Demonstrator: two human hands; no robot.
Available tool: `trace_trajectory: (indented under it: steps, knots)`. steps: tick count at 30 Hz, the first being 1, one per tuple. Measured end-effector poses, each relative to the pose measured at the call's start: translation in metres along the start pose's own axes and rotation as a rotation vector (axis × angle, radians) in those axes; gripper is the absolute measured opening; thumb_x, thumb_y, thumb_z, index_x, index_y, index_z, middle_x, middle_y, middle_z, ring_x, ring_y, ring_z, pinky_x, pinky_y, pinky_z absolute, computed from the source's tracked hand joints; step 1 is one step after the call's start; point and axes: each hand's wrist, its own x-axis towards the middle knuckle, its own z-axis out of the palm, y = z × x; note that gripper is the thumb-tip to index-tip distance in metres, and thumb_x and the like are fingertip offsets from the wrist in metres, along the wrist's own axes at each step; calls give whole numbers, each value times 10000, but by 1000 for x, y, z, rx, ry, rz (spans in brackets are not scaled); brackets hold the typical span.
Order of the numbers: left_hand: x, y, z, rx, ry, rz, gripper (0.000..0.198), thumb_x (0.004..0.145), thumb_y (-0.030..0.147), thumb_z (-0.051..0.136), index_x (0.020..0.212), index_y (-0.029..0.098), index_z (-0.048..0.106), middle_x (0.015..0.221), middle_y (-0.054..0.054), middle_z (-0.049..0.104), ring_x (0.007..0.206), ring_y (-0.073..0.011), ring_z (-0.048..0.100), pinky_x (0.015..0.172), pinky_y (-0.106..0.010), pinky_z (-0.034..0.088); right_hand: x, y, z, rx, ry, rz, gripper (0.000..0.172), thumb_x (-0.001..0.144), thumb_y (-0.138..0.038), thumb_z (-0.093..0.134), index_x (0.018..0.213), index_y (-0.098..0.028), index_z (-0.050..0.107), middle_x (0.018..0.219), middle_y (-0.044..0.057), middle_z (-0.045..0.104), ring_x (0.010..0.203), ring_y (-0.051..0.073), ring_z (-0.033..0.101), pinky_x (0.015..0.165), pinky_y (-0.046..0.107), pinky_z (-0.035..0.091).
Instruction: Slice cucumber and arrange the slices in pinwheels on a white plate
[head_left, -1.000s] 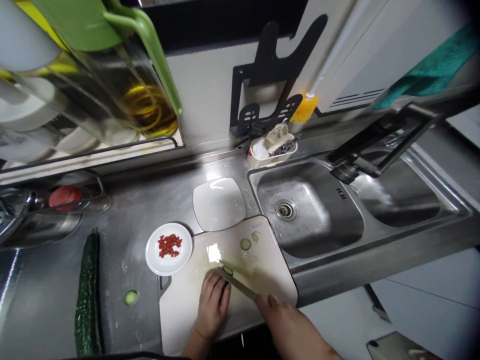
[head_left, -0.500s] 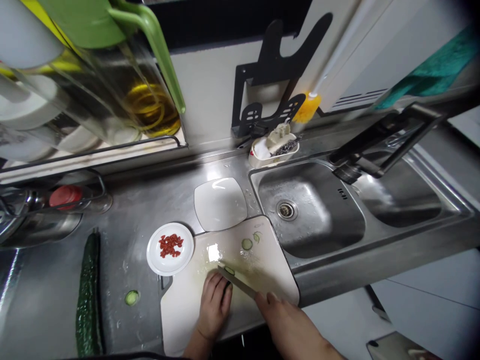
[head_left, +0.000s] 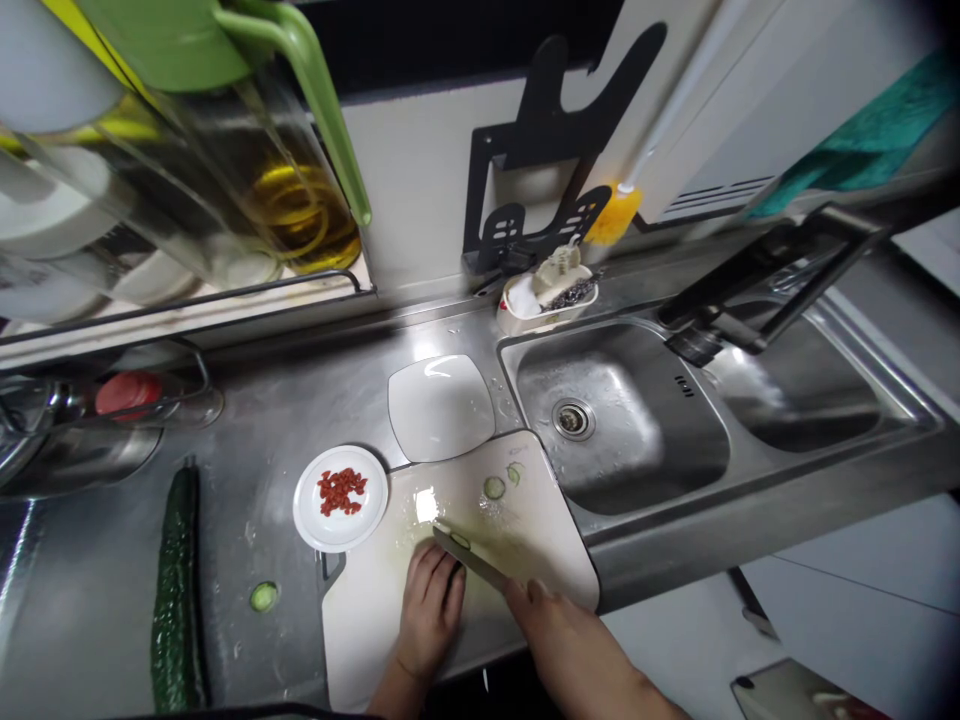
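Left hand low over the cutting board, grip pinching a dark green cucumber piece, mostly hidden by fingers and thumb. Right hand: grip closed around the knife handle. Blade just beside the left fingertips, thin slice at its sink side. Good practice: fingertips curled back, knuckles guiding, thumb tucked behind, even strokes; the wet surface could let the piece skid. Board on a steel desk, right edge near the sink. Whole cucumber at far left; square plate beyond; round plate of red bits at the board's left corner.
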Motion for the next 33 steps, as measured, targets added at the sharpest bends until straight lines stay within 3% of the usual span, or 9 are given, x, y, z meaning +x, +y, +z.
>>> trace_trajectory:
  steps: [10,19,27,33]
  knots:
    - [0,0,0,5,-5,15,256,869,146,526,1116,172,587,1073,-97,650,1104,-226,577,960,-454,505,9,1,14,30,98,-45,378,785,75,361,956,-162,600,771,47,669,634,155,654,515,205,394]
    - [1,-1,-1,2,-7,18,255,869,136,527,1115,168,587,1069,-99,649,1092,-218,581,968,-451,500,16,-1,10,33,24,-25,405,804,61,337,1001,-167,607,834,74,675,710,194,657,579,242,429]
    - [2,2,-2,6,-18,11,253,879,142,505,1114,170,596,1075,-97,656,1093,-219,587,971,-451,500,27,4,31,115,108,-65,453,764,71,310,1021,-154,609,887,80,670,767,191,633,649,255,421]
    - [1,-1,-1,17,-21,25,284,875,148,515,1148,175,586,1095,-102,649,1086,-218,592,961,-447,509,29,12,34,188,64,-78,442,755,68,333,1035,-148,597,938,84,666,787,170,632,639,238,404]
